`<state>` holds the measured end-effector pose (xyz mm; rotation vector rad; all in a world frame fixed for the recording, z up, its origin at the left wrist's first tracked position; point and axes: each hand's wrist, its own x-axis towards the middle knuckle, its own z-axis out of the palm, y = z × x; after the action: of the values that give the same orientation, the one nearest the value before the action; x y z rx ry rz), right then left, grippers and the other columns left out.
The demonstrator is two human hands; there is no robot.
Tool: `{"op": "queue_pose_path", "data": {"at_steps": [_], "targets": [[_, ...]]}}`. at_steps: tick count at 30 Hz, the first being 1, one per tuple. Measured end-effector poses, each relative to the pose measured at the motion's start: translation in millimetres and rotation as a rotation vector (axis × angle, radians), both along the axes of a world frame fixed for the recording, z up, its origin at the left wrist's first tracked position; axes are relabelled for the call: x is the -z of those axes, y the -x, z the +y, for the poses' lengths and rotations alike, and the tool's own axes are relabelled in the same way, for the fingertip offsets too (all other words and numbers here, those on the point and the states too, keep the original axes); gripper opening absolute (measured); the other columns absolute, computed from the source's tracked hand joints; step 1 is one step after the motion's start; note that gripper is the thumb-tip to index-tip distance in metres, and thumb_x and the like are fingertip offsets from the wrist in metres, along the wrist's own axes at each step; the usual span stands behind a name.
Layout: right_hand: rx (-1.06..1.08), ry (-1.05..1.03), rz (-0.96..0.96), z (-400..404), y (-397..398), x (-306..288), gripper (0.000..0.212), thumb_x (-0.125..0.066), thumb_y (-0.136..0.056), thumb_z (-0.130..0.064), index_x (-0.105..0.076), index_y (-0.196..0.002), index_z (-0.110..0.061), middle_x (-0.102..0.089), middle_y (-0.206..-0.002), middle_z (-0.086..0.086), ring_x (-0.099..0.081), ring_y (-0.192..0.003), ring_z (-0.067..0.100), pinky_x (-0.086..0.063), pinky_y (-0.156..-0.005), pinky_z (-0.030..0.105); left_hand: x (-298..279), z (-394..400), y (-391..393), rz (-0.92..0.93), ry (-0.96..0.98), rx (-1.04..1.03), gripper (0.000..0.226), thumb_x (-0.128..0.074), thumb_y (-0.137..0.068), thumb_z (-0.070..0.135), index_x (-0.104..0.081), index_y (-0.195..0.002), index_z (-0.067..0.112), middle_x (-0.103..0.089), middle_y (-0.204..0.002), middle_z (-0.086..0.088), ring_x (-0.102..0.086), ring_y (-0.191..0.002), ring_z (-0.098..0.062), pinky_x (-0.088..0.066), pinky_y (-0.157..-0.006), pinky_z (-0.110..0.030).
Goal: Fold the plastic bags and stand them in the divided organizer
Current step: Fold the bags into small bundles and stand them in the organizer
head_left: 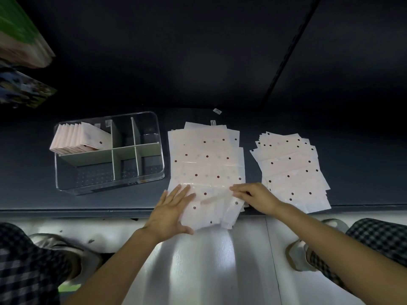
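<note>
- Dark tabletop carries everything, lit from the near edge.
- Far left of the fingers, the organizer already holds folded bags upright.
- Left hand lies flat, fingers straight, pinning the bag pile.
- Right hand pinches its near edge, likely starting a fold.
- Further right waits a second pile.

Pale pink bags, dark red dots; clear organizer; checked trousers

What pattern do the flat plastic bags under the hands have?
The pale pink translucent plastic bags carry scattered dark red dots, seen in the head view.
</note>
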<state>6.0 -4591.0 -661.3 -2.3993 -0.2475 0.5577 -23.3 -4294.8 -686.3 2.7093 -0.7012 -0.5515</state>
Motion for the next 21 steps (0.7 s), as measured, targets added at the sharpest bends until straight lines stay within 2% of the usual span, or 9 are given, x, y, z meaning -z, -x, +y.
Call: {"op": "queue_pose_path", "data": {"at_steps": [3, 5, 7, 9, 11, 14, 16, 18, 21], "targets": [[0.077, -0.101, 0.123, 0, -13, -12, 0.016, -0.055, -0.095, -0.020, -0.071, -0.094, -0.018, -0.069, -0.096, -0.014, -0.058, -0.087, -0.001, -0.043, -0.079, 0.014, -6, -2, 2, 0.012, 0.162, -0.043, 0.091, -0.074, -0.072, 0.050, -0.024, -0.147, 0.036, -0.021, -0.153, 0.018, -0.016, -0.142, -0.005, -0.012, -0.113, -0.022], [0.090, -0.136, 0.191, 3, -18, -19, 0.023, -0.054, -0.096, -0.019, -0.065, -0.077, -0.027, -0.065, -0.077, -0.021, -0.055, -0.074, -0.007, -0.040, -0.071, 0.009, -10, -4, 2, -0.016, 0.261, -0.180, 0.067, -0.074, -0.076, 0.040, -0.045, -0.136, 0.038, -0.053, -0.131, 0.013, -0.044, -0.116, -0.003, -0.034, -0.097, -0.018], [0.106, -0.172, 0.241, 2, -21, -23, 0.026, -0.053, -0.096, -0.020, -0.062, -0.073, -0.027, -0.060, -0.072, -0.020, -0.052, -0.071, -0.006, -0.038, -0.070, 0.007, -17, -9, 0, -0.008, 0.347, -0.331, 0.030, -0.071, -0.081, 0.035, -0.065, -0.110, 0.037, -0.064, -0.105, 0.011, -0.050, -0.094, 0.000, -0.044, -0.083, -0.024], [0.099, -0.201, 0.253, 0, -22, -23, 0.025, -0.051, -0.097, -0.023, -0.061, -0.074, -0.021, -0.057, -0.072, -0.015, -0.049, -0.071, -0.001, -0.037, -0.072, 0.010, -24, -13, -5, 0.083, 0.437, -0.436, 0.007, -0.066, -0.087, 0.033, -0.065, -0.082, 0.037, -0.066, -0.088, 0.010, -0.055, -0.083, -0.005, -0.047, -0.074, -0.031], [0.120, -0.241, 0.269, -2, -20, -25, 0.022, -0.050, -0.097, -0.024, -0.066, -0.083, -0.018, -0.062, -0.081, -0.010, -0.054, -0.077, 0.001, -0.040, -0.076, 0.012, -29, -16, -10, 0.211, 0.553, -0.497, 0.017, -0.060, -0.092, 0.030, -0.063, -0.075, 0.031, -0.064, -0.075, 0.014, -0.055, -0.072, -0.005, -0.046, -0.066, -0.031], [0.152, -0.314, 0.329, -11, -16, -30, 0.022, -0.049, -0.097, -0.027, -0.066, -0.111, -0.024, -0.067, -0.108, -0.017, -0.058, -0.100, -0.007, -0.041, -0.082, 0.004, -34, -19, -15, 0.475, 0.794, -0.632, 0.027, -0.051, -0.097, 0.022, -0.060, -0.073, 0.013, -0.056, -0.062, 0.013, -0.049, -0.059, -0.007, -0.038, -0.057, -0.025], [0.185, -0.393, 0.380, -19, -15, -31, 0.033, -0.047, -0.097, -0.007, -0.059, -0.123, -0.024, -0.064, -0.119, -0.012, -0.055, -0.113, -0.002, -0.040, -0.091, 0.010, -35, -18, -17, 0.605, 0.819, -0.744, 0.030, -0.047, -0.099, 0.025, -0.059, -0.077, 0.009, -0.053, -0.065, 0.003, -0.044, -0.061, -0.015, -0.036, -0.057, -0.024], [0.159, -0.368, 0.393, -24, -15, -29, 0.063, -0.035, -0.085, 0.020, -0.050, -0.131, -0.020, -0.059, -0.126, -0.003, -0.052, -0.119, 0.008, -0.038, -0.100, 0.018, -32, -16, -19, 0.693, 0.820, -0.855, 0.031, -0.045, -0.100, 0.028, -0.064, -0.089, 0.006, -0.056, -0.075, -0.005, -0.045, -0.069, -0.020, -0.039, -0.065, -0.027], [0.067, -0.254, 0.346, -19, -13, -22, 0.067, -0.045, -0.083, 0.019, -0.046, -0.134, -0.024, -0.057, -0.122, -0.002, -0.052, -0.116, 0.008, -0.038, -0.101, 0.022, -30, -15, -18, 0.805, 0.864, -0.948, 0.029, -0.046, -0.099, 0.030, -0.067, -0.098, 0.011, -0.063, -0.083, -0.003, -0.055, -0.074, -0.016, -0.049, -0.073, -0.027]]}}
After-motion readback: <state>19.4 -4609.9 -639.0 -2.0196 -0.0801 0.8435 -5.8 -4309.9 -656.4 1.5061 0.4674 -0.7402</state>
